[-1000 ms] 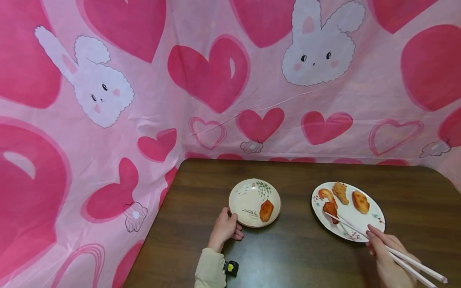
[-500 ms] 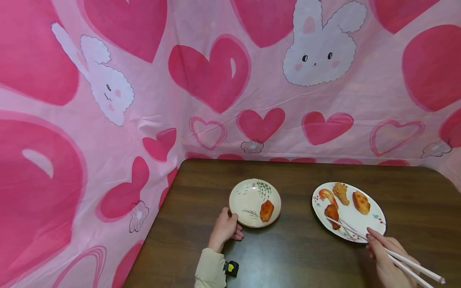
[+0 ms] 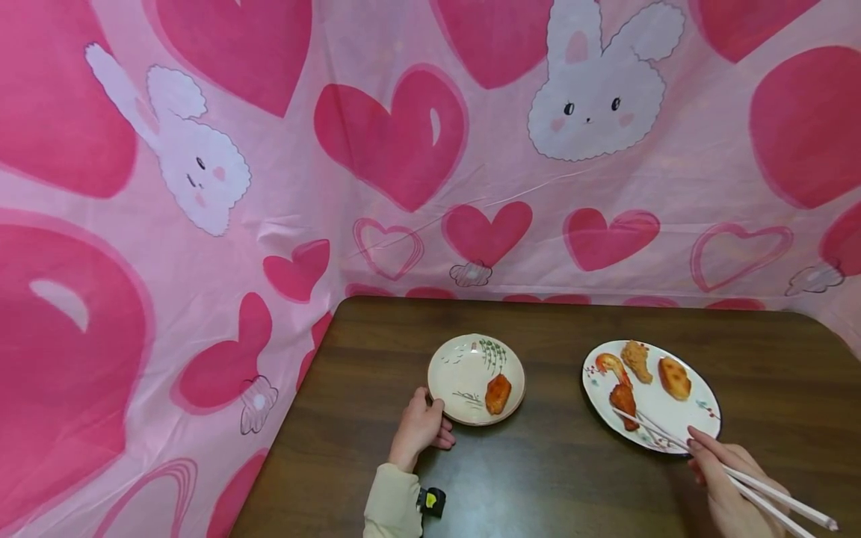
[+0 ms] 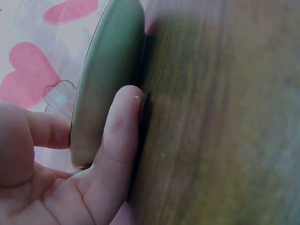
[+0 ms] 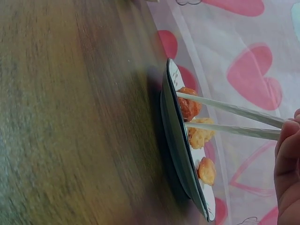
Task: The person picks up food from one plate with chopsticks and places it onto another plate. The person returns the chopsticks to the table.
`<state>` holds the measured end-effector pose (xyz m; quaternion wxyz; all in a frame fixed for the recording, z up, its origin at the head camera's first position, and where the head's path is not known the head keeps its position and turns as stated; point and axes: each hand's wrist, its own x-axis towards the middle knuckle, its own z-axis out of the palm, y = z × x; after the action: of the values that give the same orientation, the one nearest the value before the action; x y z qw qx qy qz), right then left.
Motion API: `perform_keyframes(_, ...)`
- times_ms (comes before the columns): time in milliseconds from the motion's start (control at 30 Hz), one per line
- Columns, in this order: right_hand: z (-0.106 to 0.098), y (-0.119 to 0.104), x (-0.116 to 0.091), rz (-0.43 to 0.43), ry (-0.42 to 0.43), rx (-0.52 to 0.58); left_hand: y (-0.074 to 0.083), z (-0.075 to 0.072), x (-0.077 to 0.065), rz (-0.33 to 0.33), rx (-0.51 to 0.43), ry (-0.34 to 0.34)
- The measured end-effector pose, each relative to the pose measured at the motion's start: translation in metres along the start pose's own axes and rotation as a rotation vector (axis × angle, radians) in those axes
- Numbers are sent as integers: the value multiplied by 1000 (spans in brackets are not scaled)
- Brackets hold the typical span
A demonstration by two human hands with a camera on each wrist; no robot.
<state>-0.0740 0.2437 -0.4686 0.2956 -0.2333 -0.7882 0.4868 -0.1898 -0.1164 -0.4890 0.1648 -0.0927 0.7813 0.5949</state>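
Note:
My left hand [image 3: 420, 426] holds the near left rim of a cream plate [image 3: 457, 377]. In the left wrist view, its thumb and fingers pinch the plate's edge [image 4: 105, 79]. A glazed chicken wing [image 3: 498, 394] lies on that plate. My right hand [image 3: 733, 478] grips white chopsticks [image 3: 753, 482]. Their tips reach to a dark red-brown chicken piece [image 3: 623, 402] on the white oval plate [image 3: 689, 418]. In the right wrist view, the chopsticks [image 5: 234, 110] stand apart on either side of that piece [image 5: 190, 105]; whether they touch it I cannot tell.
Also on the oval plate are a shrimp [image 3: 610, 363], a fried drumstick [image 3: 635, 360] and a golden-brown piece [image 3: 674, 378]. Both plates stand on a dark wooden table [image 3: 551, 478]. A pink heart-patterned cloth [image 3: 491, 172] hangs behind and to the left.
The chopstick tips and the red-brown chicken piece have shifted slightly right and nearer on the oval plate. My left hand and the cream plate have stayed put.

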Motion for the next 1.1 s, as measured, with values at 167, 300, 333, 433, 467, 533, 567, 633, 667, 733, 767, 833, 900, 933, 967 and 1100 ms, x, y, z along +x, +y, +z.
perform_keyframes(167, -1, 0, 1, 31, -23, -42, -1, 0, 0, 20, 2, 2)
perform_keyframes(300, -3, 2, 2, 44, -45, -70, -1, 0, 0, 25, 0, 4)
perform_keyframes(333, -3, 2, 2, 46, -48, -72, -1, 0, 0, 25, -1, 5)
perform_keyframes(433, -3, 3, 2, 45, -60, -76, -1, 0, 0, 26, 2, 9)
perform_keyframes(467, -4, 3, 2, 48, -65, -74, -1, 0, 0, 27, 2, 11)
perform_keyframes(533, -4, 3, 2, 57, -67, -75, -1, 0, 0, 28, 5, 13)
perform_keyframes(567, -4, 3, 2, 60, -71, -79, -1, 0, 0, 29, 7, 14)
perform_keyframes(633, -3, 2, 2, 70, -68, -77, -1, 0, -1, 32, 7, 15)
perform_keyframes(667, -3, 2, 2, 73, -67, -77, -1, 1, -1, 33, 6, 16)
perform_keyframes(733, -3, 2, 2, 74, -64, -71, -2, 1, -1, 33, 7, 16)
perform_keyframes(767, -3, 3, 2, 78, -64, -66, -2, 1, -1, 32, 6, 16)
perform_keyframes(833, -3, 4, 2, 74, -70, -63, -2, 1, 0, 31, 5, 17)
perform_keyframes(900, -3, 5, 2, 60, -82, -67, -2, 1, 0, 36, 5, 14)
perform_keyframes(933, -3, 5, 3, 49, -89, -69, -2, 1, 0, 37, 4, 13)
perform_keyframes(967, -4, 5, 3, 38, -95, -69, -2, 1, 0, 37, 4, 11)
perform_keyframes(1100, -4, 6, 4, 22, -102, -65, -2, 0, 0, 33, 3, 5)
